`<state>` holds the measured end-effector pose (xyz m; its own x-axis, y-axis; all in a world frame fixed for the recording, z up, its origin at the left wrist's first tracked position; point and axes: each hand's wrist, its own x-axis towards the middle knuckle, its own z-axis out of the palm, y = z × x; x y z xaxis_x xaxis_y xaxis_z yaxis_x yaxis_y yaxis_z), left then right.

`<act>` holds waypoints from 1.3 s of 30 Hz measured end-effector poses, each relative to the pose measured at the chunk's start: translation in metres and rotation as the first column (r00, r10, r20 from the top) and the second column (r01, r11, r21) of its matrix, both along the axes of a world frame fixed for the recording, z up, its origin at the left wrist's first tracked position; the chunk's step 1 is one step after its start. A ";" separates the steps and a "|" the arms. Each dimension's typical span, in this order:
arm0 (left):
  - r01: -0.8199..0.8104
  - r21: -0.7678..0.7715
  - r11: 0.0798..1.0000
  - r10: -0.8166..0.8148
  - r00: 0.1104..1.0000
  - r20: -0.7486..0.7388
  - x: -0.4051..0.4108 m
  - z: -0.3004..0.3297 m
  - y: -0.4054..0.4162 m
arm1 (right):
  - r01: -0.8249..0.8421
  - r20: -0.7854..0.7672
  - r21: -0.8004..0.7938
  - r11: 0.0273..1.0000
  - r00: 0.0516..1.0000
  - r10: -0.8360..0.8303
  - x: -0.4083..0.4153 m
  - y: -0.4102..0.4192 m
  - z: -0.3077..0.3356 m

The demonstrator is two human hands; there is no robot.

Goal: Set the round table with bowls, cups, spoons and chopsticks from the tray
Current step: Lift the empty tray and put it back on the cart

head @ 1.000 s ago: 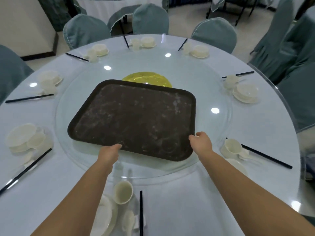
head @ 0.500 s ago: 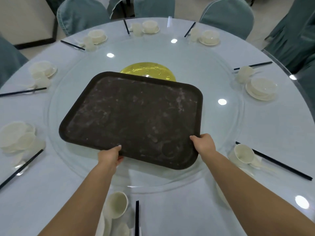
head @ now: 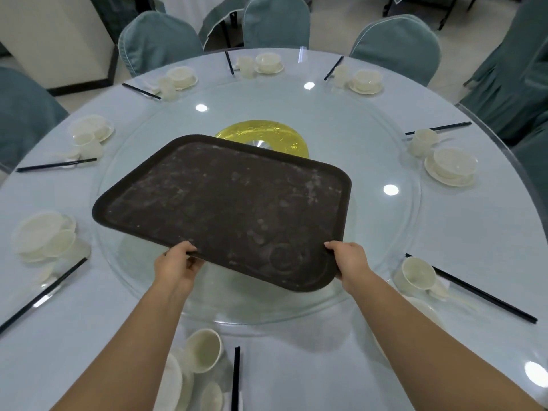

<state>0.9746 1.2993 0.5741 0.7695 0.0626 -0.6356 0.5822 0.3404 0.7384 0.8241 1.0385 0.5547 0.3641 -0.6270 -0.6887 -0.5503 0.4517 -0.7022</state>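
- The tray (head: 228, 209) is bare, with nothing left on it, and sits over the near side of the glass turntable (head: 385, 232); its near edge looks raised toward the person, so I judge it is being lifted off
- The left hand (head: 177, 266) grips the tray's near edge, thumb on top of the rim and fingers curled out of sight beneath, which suits carrying a wide flat thing
- The right hand (head: 349, 264) grips the near right corner the same way, thumb on the rim; the two holds are well apart, likely to keep the tray level
- Place settings ring the table (head: 296, 366) outside the turntable: a bowl (head: 450, 166) on its saucer at the right with a cup (head: 422, 140) just beside it and chopsticks (head: 439, 128) pointing inward
- Nearer on the right a second cup (head: 415, 275) lies tipped on its side beside a spoon (head: 439, 290)
- Each setting faces a chair (head: 394, 48), which explains the even spacing round the rim
- The setting looks done by my reading; what remains is taking the tray away without brushing the near cup (head: 203, 350) below it
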 end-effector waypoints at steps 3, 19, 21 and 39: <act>0.040 -0.073 0.997 -0.041 0.999 -0.013 0.001 0.018 0.003 | 0.008 0.035 -0.025 1.000 0.999 -0.007 -0.001 0.010 0.013; 0.178 -0.167 0.970 -0.158 0.979 0.129 -0.054 0.100 0.014 | 0.111 0.105 -0.350 0.930 0.991 -0.079 -0.086 0.052 0.072; 0.208 -0.159 0.965 -0.187 0.973 0.139 -0.066 0.109 0.013 | 0.142 0.126 -0.382 0.913 0.987 -0.100 -0.103 0.053 0.081; 0.548 -0.166 0.820 -0.513 0.832 0.210 -0.215 0.130 -0.088 | 0.417 0.164 -0.464 0.781 0.907 -0.387 -0.316 0.024 0.122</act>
